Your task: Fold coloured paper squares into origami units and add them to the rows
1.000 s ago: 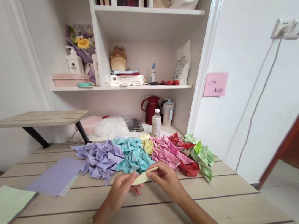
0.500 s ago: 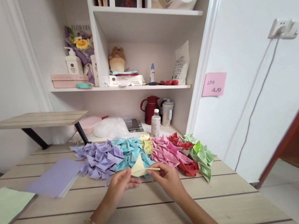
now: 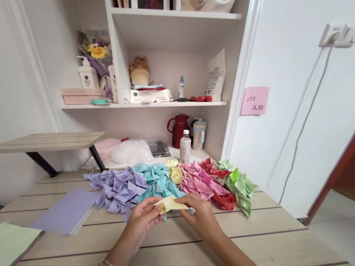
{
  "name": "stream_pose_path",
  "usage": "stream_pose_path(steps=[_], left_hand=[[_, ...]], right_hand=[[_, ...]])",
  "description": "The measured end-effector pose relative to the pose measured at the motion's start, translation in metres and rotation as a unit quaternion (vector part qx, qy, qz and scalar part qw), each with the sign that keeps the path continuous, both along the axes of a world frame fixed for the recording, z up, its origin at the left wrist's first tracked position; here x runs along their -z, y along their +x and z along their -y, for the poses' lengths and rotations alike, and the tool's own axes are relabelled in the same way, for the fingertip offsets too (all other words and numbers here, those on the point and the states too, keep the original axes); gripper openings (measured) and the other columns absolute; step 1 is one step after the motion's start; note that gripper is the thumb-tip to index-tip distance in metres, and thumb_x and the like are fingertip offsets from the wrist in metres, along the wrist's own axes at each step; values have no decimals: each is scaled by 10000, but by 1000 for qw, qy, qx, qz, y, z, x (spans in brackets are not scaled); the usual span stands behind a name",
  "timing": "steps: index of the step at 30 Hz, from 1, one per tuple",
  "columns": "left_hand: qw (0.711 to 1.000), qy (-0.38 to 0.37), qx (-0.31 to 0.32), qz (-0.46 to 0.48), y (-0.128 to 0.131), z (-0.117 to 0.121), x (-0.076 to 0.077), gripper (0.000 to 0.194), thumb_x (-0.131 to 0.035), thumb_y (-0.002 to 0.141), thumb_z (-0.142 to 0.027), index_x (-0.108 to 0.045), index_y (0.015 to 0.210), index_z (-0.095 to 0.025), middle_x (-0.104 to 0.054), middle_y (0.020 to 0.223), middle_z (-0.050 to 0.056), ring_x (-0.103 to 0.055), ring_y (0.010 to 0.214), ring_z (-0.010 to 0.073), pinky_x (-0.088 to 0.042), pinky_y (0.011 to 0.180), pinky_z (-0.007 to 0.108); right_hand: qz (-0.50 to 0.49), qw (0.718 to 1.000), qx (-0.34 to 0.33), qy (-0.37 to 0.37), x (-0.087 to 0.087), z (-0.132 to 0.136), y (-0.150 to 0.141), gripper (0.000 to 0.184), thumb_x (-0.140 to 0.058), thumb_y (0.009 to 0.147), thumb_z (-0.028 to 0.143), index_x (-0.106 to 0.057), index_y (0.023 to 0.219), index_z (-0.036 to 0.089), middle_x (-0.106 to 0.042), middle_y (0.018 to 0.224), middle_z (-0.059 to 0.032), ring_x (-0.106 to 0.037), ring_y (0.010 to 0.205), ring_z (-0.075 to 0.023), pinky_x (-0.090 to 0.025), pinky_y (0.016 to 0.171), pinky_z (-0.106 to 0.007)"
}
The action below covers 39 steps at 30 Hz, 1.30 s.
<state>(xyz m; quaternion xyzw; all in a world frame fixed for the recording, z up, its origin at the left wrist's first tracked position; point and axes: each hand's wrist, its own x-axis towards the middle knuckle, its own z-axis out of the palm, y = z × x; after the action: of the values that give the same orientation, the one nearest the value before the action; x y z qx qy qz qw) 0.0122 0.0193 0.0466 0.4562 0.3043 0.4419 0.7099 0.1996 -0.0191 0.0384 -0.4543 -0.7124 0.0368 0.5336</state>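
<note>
A small folded piece of yellow paper (image 3: pixel 170 204) is held just above the table, in front of the paper pile. My left hand (image 3: pixel 144 220) pinches its left end between thumb and fingers. Its right end is gripped by my right hand (image 3: pixel 198 214), thumb below and fingers on top. Directly behind it lie turquoise folded papers (image 3: pixel 154 180), with purple ones (image 3: pixel 119 191) to their left. A few yellow folded papers (image 3: pixel 175 173) sit between the turquoise and the pink ones (image 3: pixel 198 182). Red (image 3: pixel 225 200) and green folded papers (image 3: pixel 240 188) lie at the right end.
Flat purple sheets (image 3: pixel 65 210) and a stack topped with light green paper (image 3: pixel 7 248) lie on the table's left. A small raised shelf (image 3: pixel 44 143) stands behind them. At the back are a bottle (image 3: pixel 184 147), a red jug (image 3: pixel 180 130) and a cup (image 3: pixel 199 133).
The yellow paper has turned: its upright point no longer shows, and it now lies as a low, wide shape. My left fingers have moved up onto its edge.
</note>
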Motion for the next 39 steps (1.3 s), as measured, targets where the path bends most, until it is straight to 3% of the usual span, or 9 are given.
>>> stream_pose_path(steps=[5,8,11,16,22,27,34,39], left_hand=[[1000,-3,9,10,1,-1,0,319,-658,719,-415,-643,837,-118,-700,834,100,-654,773,174,-511,753,281],[999,-17,-12,-24,2,-3,6,259,-733,655,-322,-587,775,-144,-697,786,64,-657,726,163,-512,718,278],[999,-12,-17,-36,2,-5,13,364,-793,560,-183,-535,816,-167,-692,832,51,-661,747,174,-508,700,275],[996,58,-68,-23,2,-8,13,502,-802,524,-144,-516,935,-178,-684,869,48,-653,781,174,-502,684,253],[988,125,-82,-49,3,-13,12,365,-769,570,-262,-586,864,-143,-686,811,50,-641,757,174,-498,685,254],[972,181,-112,-104,0,-16,18,269,-723,630,-313,-600,792,-136,-589,532,-36,-553,478,99,-431,485,188],[986,131,-42,-89,6,-13,26,333,-693,668,-363,-568,897,-157,-639,667,5,-629,583,152,-507,577,261],[981,166,-23,-94,10,-7,24,275,-665,713,-317,-598,922,-151,-640,721,22,-634,688,159,-496,634,240]], right_hand=[[41,998,27,29,4,0,0,325,-526,763,104,-642,1047,209,-642,896,-76,-625,803,-188,-513,718,-292],[70,996,22,45,5,2,-1,365,-515,771,95,-615,1101,215,-630,931,-85,-619,835,-188,-518,723,-285],[82,996,15,36,4,4,-3,373,-504,773,83,-615,1105,210,-631,947,-93,-617,833,-186,-515,726,-289],[6,998,3,-65,0,5,-9,228,-584,740,146,-699,933,181,-679,803,-78,-623,710,-186,-508,646,-283],[-155,968,-70,-183,-6,6,-17,234,-642,728,339,-724,868,169,-715,811,-76,-636,685,-198,-502,590,-268],[-208,947,-75,-231,-2,3,-18,285,-606,752,395,-729,796,142,-720,776,-81,-647,707,-220,-502,628,-290],[-246,929,-120,-249,6,3,-24,315,-636,725,390,-710,916,151,-721,820,-94,-665,727,-233,-524,653,-321],[-214,942,-109,-234,4,5,-25,275,-632,736,377,-720,890,166,-719,845,-90,-664,759,-237,-521,700,-329]])
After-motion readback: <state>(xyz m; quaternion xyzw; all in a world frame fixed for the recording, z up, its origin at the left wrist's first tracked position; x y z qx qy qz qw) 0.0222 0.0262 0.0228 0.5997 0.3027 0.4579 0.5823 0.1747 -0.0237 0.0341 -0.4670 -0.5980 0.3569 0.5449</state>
